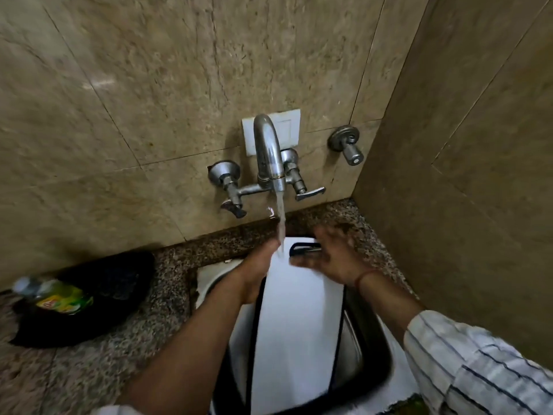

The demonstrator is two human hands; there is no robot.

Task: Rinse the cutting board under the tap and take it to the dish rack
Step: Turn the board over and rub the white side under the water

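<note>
A white cutting board point(299, 319) with a dark rim and a handle slot at its far end stands tilted in the steel sink point(368, 354). Water runs from the wall tap point(269, 157) onto the board's far end. My left hand point(257, 271) grips the board's left edge near the top. My right hand point(332, 256), blurred, lies flat with fingers spread over the wet upper face by the handle slot.
A green dish-soap bottle point(57, 298) lies on a black cloth point(89, 298) on the speckled counter to the left. A separate valve point(347, 145) sticks out of the wall right of the tap. A tiled side wall closes in the right.
</note>
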